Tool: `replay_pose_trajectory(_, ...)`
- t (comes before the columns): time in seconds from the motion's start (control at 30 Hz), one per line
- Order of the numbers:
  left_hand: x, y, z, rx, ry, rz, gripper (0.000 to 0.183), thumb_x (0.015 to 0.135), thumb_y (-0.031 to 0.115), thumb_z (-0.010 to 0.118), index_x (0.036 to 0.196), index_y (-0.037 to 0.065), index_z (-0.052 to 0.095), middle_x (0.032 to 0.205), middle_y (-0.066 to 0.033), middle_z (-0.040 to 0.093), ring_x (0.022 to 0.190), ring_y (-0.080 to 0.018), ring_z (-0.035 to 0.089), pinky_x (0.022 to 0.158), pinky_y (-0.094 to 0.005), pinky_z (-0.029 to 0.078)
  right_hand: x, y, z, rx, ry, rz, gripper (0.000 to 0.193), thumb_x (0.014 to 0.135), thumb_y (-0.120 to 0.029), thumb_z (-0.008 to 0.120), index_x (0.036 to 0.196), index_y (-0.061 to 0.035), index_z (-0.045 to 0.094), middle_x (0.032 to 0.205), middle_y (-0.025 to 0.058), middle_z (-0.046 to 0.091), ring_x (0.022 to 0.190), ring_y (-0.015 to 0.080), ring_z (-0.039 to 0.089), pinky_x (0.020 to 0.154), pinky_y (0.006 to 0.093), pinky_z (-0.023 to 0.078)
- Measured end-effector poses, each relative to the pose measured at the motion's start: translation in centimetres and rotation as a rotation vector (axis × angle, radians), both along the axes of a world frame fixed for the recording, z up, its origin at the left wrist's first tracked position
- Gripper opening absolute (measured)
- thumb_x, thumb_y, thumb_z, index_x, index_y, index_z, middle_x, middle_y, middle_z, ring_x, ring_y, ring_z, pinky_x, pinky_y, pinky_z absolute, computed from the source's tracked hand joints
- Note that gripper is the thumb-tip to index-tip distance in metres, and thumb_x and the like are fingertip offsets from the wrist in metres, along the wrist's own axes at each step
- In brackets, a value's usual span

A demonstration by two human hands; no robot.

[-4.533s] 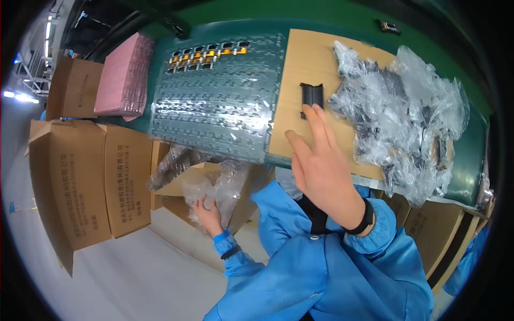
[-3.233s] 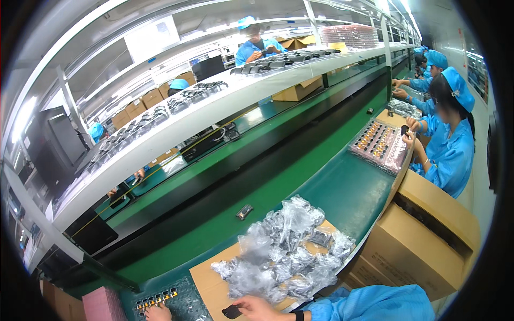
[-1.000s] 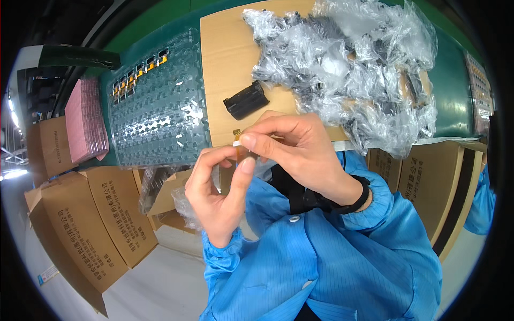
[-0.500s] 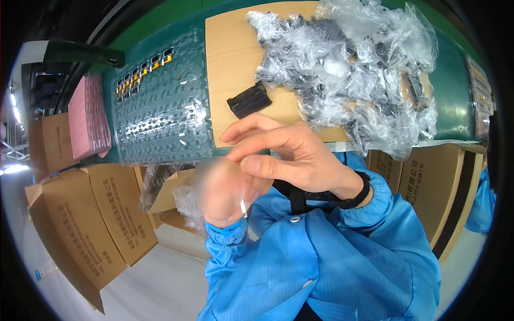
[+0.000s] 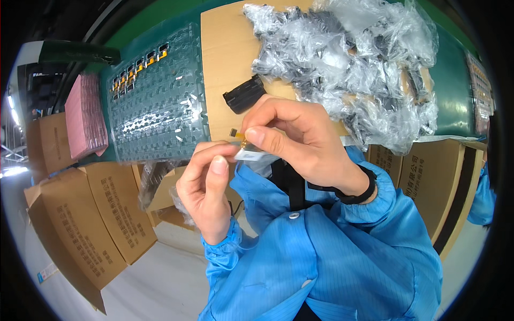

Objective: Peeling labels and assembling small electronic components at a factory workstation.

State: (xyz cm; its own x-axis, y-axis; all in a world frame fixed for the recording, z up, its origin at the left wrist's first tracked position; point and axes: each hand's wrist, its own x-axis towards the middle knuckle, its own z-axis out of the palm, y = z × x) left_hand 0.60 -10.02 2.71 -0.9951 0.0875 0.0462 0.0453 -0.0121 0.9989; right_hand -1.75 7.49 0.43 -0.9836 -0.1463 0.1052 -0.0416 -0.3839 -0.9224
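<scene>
A small part with a gold flex cable [image 5: 244, 144] and a flat white face [image 5: 249, 155] is held up in front of my chest, at the table's near edge. My right hand [image 5: 302, 136] pinches its upper end between thumb and index finger; a small dark square tip sticks out to the left. My left hand [image 5: 208, 187] has its fingertips at the part's left edge, closed on it. Just beyond my right hand, a black plastic piece [image 5: 243, 94] rests on the cardboard sheet [image 5: 225, 48].
A clear tray [image 5: 155, 112] with several small orange-and-black parts in its upper rows lies left. Crumpled clear plastic bags [image 5: 342, 69] with dark pieces cover the cardboard's right. Pink stacked trays [image 5: 85, 117] stand far left. Open cartons [image 5: 96, 224] sit below the table edge.
My hands have drawn apart a little, and the flex-cable part now shows between them. The left hand has turned and is no longer blurred.
</scene>
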Motion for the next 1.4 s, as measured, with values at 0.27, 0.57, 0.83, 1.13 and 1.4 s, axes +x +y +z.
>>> replay_pose_trajectory(0.27,0.1,0.7,-0.5,-0.073,0.048,0.079,0.010,0.088,-0.004,0.067,0.097,-0.007,0.070,0.094,-0.0125,0.069,0.089,-0.0159,0.062,0.084,-0.0279,0.048,0.7,-0.2,0.1,0.086,-0.053,0.084,0.007,0.098,-0.005,0.058,0.096,0.0015,0.059,0.086,0.0018,0.062,0.082,0.0062,0.057,0.072,0.0234,0.047)
replay_pose_trajectory(0.57,0.7,-1.0,-0.1,-0.133,0.027,0.110,0.010,0.082,-0.006,0.071,0.093,-0.006,0.071,0.089,-0.0121,0.069,0.084,-0.0169,0.062,0.079,-0.0278,0.048,0.2,-0.8,-0.6,0.039,-0.204,0.278,0.014,0.098,-0.013,0.060,0.094,0.0006,0.062,0.080,0.0024,0.063,0.073,0.0071,0.057,0.065,0.0241,0.046)
replay_pose_trajectory(0.83,4.3,-6.6,-1.9,-0.596,0.120,0.327,0.008,0.078,-0.002,0.074,0.086,-0.002,0.072,0.082,-0.0102,0.070,0.075,-0.0188,0.061,0.071,-0.0289,0.046,0.3,-1.2,-4.6,-0.322,-0.542,0.695,0.021,0.100,-0.021,0.061,0.101,0.0004,0.064,0.090,0.0045,0.067,0.078,0.0084,0.062,0.067,0.0235,0.049)
replay_pose_trajectory(1.13,9.2,-17.8,-14.1,-1.454,-0.271,0.650,0.018,0.087,0.017,0.069,0.093,0.001,0.073,0.086,-0.0130,0.071,0.081,-0.0308,0.066,0.074,-0.0397,0.050,-0.4,1.1,-4.4,-0.450,-0.458,0.568,0.015,0.097,-0.012,0.062,0.100,0.0023,0.065,0.092,0.0118,0.070,0.087,0.0172,0.068,0.076,0.0281,0.054)
replay_pose_trajectory(1.4,-2.8,-1.4,-3.8,-0.741,0.226,0.326,0.021,0.086,0.011,0.072,0.104,0.001,0.067,0.089,-0.0102,0.065,0.077,-0.0218,0.061,0.069,-0.0324,0.048,0.8,4.2,-4.2,-0.554,-0.325,0.406,0.006,0.091,-0.005,0.059,0.095,-0.0004,0.057,0.085,0.0178,0.069,0.082,0.0294,0.071,0.072,0.0355,0.054)
